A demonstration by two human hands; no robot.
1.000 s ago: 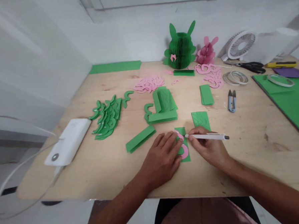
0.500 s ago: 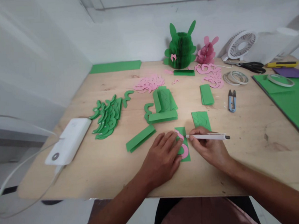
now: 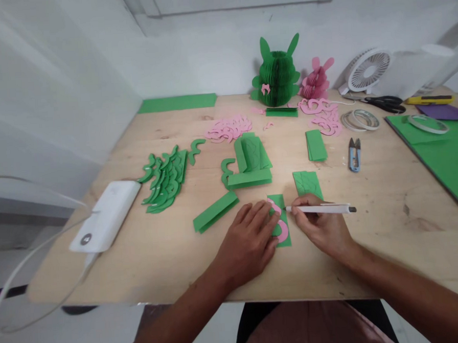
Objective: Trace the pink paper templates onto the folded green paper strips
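Observation:
My left hand (image 3: 249, 242) lies flat with fingers stretched out, pressing a pink curved template (image 3: 281, 229) onto a small folded green paper (image 3: 278, 200) near the table's front edge. My right hand (image 3: 319, 225) is closed around a white pen (image 3: 323, 209), whose tip touches the green paper at the template's upper edge. Another green piece with drawn lines (image 3: 307, 182) lies just behind my right hand.
Green cut shapes (image 3: 165, 177), folded green stacks (image 3: 250, 162), pink cut-outs (image 3: 229, 127), a white device with cable (image 3: 106, 214), thread snips (image 3: 354, 153), tape rings (image 3: 360, 118), scissors (image 3: 386, 103), a fan (image 3: 367, 70), green sheets (image 3: 446, 155) and two paper animals (image 3: 277, 71) cover the wooden table (image 3: 371, 256).
The pen has shifted very slightly to the right. Both hands stay in place on the green paper.

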